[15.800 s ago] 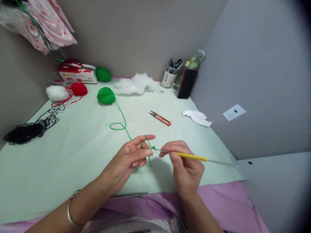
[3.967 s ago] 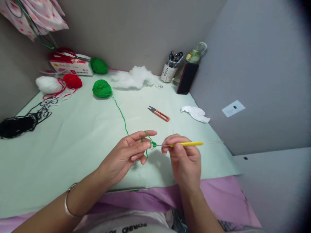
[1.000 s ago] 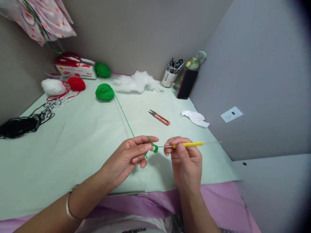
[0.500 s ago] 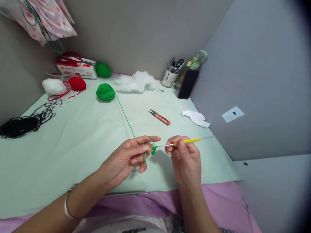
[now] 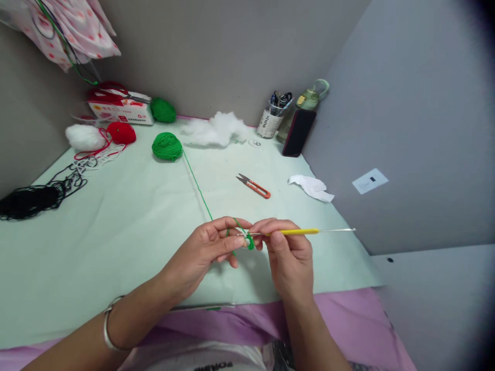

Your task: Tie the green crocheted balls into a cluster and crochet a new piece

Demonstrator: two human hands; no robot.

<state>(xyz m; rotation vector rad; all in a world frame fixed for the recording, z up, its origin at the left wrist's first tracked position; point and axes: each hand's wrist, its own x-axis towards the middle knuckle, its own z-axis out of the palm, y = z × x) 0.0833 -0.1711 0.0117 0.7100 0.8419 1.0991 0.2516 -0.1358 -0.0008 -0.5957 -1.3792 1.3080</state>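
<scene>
A small piece of green crochet [image 5: 251, 241] is pinched between the thumb and fingers of my left hand [image 5: 214, 244]. Green yarn [image 5: 198, 186] runs from a green yarn ball [image 5: 167, 147] to that hand and passes over its index finger. My right hand [image 5: 291, 255] grips a crochet hook [image 5: 301, 232] by its yellow handle, with a metal hook at each end. The hook's left end lies at the crochet piece, beside my left fingertips; whether it passes through a stitch I cannot tell. The two hands' fingertips are close together.
Orange thread snips [image 5: 254, 186] and a white scrap [image 5: 311, 188] lie beyond my hands. White stuffing [image 5: 216, 130], a pen cup [image 5: 269, 121] and a phone [image 5: 299, 133] stand along the back. Black yarn [image 5: 34, 200] and a red yarn ball [image 5: 121, 133] are left.
My right hand has moved left, bringing the crochet hook's tip from the right side of the green piece across to my left fingertips. The hook now lies nearly level.
</scene>
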